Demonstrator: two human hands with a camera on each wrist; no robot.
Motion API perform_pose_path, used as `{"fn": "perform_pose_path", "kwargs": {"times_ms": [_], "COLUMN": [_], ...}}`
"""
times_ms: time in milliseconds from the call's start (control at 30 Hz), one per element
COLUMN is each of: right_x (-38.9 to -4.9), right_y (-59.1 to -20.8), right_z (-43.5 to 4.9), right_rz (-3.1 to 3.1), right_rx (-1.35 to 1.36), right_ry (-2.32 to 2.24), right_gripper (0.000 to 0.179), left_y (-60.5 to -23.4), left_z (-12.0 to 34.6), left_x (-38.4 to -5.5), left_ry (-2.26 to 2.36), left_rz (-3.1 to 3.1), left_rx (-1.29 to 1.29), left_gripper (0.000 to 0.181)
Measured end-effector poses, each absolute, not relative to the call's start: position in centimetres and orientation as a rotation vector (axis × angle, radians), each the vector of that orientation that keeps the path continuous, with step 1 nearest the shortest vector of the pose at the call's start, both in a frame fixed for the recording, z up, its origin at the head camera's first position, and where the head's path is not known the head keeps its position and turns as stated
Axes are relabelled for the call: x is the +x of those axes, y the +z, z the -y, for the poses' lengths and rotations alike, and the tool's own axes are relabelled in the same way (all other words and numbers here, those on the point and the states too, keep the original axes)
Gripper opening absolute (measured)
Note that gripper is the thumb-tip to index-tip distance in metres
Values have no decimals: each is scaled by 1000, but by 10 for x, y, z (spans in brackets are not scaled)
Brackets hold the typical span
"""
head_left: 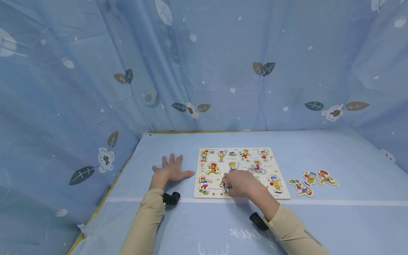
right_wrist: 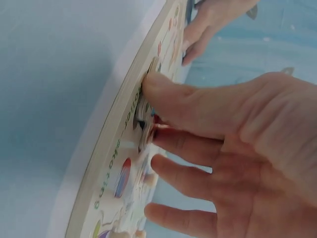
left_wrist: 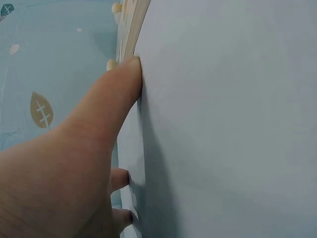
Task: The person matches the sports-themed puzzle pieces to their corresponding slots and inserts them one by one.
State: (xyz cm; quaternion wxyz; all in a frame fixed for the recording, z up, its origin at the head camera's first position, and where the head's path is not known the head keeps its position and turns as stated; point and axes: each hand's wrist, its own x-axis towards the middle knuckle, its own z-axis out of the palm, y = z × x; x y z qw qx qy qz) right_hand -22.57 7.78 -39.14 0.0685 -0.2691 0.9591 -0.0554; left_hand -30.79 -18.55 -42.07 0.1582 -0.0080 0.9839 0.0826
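A wooden peg puzzle board point(head_left: 220, 174) with sports-figure pieces lies on the table. At its front middle my right hand point(head_left: 242, 183) pinches a puzzle piece point(right_wrist: 144, 115) between thumb and index finger, low over the roller skating spot; the other fingers reach out loosely above the board. The fingers hide much of this piece, and whether it sits fully in its recess I cannot tell. My left hand point(head_left: 169, 172) rests on the table left of the board with fingers spread. Its thumb point(left_wrist: 121, 82) points at the board's left edge, at or very near it.
Right of the board lie loose puzzle pieces: a runner point(head_left: 327, 177), a child with a ball point(head_left: 310, 178) and a tumbled figure point(head_left: 301, 187), close together. A pale blue cloth point(head_left: 350, 226) covers the table. Blue patterned curtains point(head_left: 223, 63) hang behind and at the sides.
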Motion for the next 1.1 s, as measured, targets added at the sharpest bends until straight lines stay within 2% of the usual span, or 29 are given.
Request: {"fn": "perform_pose_path", "kwargs": {"times_ms": [233,300,333,467,533,1100], "right_x": [-219,-217,-217,-213,-211,-211], "right_y": [-388,-388,-388,-388,-388,-404], "right_z": [-76,-76,-76,-76,-76,-70], "right_rz": [-2903,-2901,-2901,-2895,-2893,-3002], "right_rx": [-728,-729,-734,-713,-693,-767], "right_ry": [-134,-96,-83,-30,-32,-12], "right_gripper": [19,9,11,39,43,39], "left_y": [-419,-419,-420,-421,-421,-421], "left_z": [183,182,181,180,179,184], "left_x": [-307,-306,-307,-307,-306,-308], "left_ry": [273,267,268,268,272,234], "left_rz": [-2814,-2814,-2815,-2817,-2817,-2814], "left_rx": [-16,-13,-14,-16,-17,-41], "left_gripper": [106,105,105,105,105,105]}}
